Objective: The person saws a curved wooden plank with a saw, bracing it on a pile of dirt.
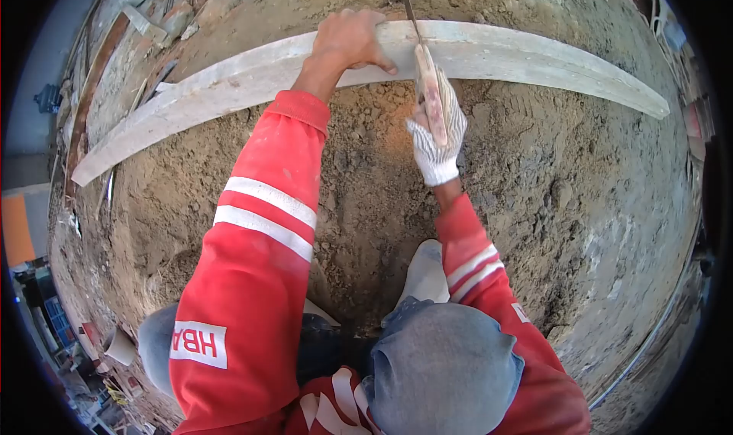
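A long pale wooden beam spans the view from left to right, looking curved through the wide lens. My bare left hand grips it left of the middle, with the thumb along the near side and the fingers over the far edge. In a striped white work glove, my right hand is closed round the wooden handle of a handsaw. The saw's narrow-looking blade points away from me and crosses the top of the beam, a little right of my left hand.
Loose brown soil lies under the beam. My shoe and bent knees are close below. Wood scraps and rubble lie at the upper left, a white bucket-like container at the lower left.
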`<state>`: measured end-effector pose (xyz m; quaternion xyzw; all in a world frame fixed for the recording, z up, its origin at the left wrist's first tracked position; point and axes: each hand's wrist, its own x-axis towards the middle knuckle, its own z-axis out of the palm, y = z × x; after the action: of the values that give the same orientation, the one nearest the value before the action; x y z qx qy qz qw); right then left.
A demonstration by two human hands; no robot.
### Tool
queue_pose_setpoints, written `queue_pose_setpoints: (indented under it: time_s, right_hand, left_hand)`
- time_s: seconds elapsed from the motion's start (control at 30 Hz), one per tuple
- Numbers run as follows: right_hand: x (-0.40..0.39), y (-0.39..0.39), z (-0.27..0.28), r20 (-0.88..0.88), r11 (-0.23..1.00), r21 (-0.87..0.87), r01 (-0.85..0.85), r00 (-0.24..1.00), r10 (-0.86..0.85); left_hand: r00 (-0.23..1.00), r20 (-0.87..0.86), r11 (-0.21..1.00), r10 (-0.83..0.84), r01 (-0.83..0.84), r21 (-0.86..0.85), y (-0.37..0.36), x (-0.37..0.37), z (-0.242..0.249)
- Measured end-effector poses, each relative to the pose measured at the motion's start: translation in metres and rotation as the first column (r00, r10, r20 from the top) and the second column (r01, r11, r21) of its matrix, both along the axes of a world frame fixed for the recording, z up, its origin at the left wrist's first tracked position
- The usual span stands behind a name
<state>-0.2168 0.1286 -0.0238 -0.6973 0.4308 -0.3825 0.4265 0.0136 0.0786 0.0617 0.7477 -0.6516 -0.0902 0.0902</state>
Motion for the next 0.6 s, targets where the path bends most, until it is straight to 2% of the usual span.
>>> queue_pose_setpoints:
  time_s: [0.03,0.07,0.1,0.13,0.17,0.2,0.3,0.33,0.37,0.4,0.43,0.47,0.5,0.57,0.6]
  right_hand:
    - [-0.004,0.013,0.017,-0.042,0.971,-0.239,-0.011,0.999,0.001]
    - [-0.01,0.028,0.026,-0.085,0.884,-0.466,-0.04,0.996,0.001]
    - [-0.026,0.06,0.017,-0.012,0.985,-0.171,0.027,0.999,-0.03]
    - [-0.051,0.091,0.015,-0.156,0.991,-0.13,-0.029,0.988,0.009]
    - [-0.079,0.128,0.005,-0.029,0.998,0.029,-0.054,0.998,0.054]
    - [-0.092,0.136,0.007,-0.033,0.997,0.033,-0.063,0.997,0.064]
    - [-0.116,0.159,0.021,-0.283,0.979,-0.148,-0.139,0.955,0.093]
    - [-0.106,0.144,0.011,-0.09,0.989,0.136,-0.055,0.994,0.068]
    - [-0.074,0.105,0.01,-0.195,0.994,0.105,-0.03,0.98,0.05]
    - [-0.049,0.069,-0.002,-0.036,0.984,-0.18,-0.015,0.999,0.008]
    - [-0.025,0.022,0.0,-0.015,0.822,-0.569,-0.024,1.0,0.02]
    - [-0.005,-0.007,-0.005,0.038,0.723,-0.691,0.009,0.999,0.023]
    - [0.014,-0.009,0.011,0.026,0.826,-0.563,0.005,1.0,0.011]
    - [0.004,-0.001,-0.003,-0.001,0.786,-0.618,0.01,1.0,-0.013]
    - [-0.01,0.017,-0.002,-0.033,0.837,-0.547,-0.005,0.999,-0.016]
  left_hand:
    - [1.0,0.025,0.999,-0.016,0.017,-0.028,-0.001,0.001,-0.006]
    - [0.999,0.047,0.998,-0.02,0.023,-0.058,-0.002,0.005,-0.009]
    - [0.999,0.044,0.999,-0.007,0.009,-0.053,-0.003,0.007,-0.009]
    - [1.0,0.017,0.999,-0.017,0.017,-0.028,-0.005,0.007,-0.008]
    - [1.0,-0.007,1.0,-0.026,0.026,-0.013,-0.009,0.009,-0.007]
    - [1.0,-0.011,1.0,-0.016,0.016,-0.009,-0.011,0.01,-0.007]
    - [0.999,0.026,0.999,-0.044,0.043,0.014,-0.015,0.009,-0.012]
    - [0.999,0.02,0.999,-0.032,0.032,0.001,-0.016,0.011,-0.013]
    - [1.0,0.011,1.0,-0.019,0.019,-0.02,-0.019,0.013,-0.012]
    - [0.999,0.011,0.999,-0.033,0.033,-0.024,-0.02,0.015,-0.013]
    - [0.999,0.018,0.999,-0.046,0.046,-0.011,-0.023,0.018,-0.013]
    - [0.998,0.026,0.998,-0.059,0.058,0.011,-0.023,0.019,-0.014]
    - [0.997,0.029,0.998,-0.067,0.067,0.021,-0.019,0.017,-0.011]
    - [0.996,0.044,0.996,-0.077,0.075,0.052,-0.018,0.016,-0.003]
    - [0.996,0.044,0.996,-0.077,0.075,0.054,-0.019,0.019,-0.006]
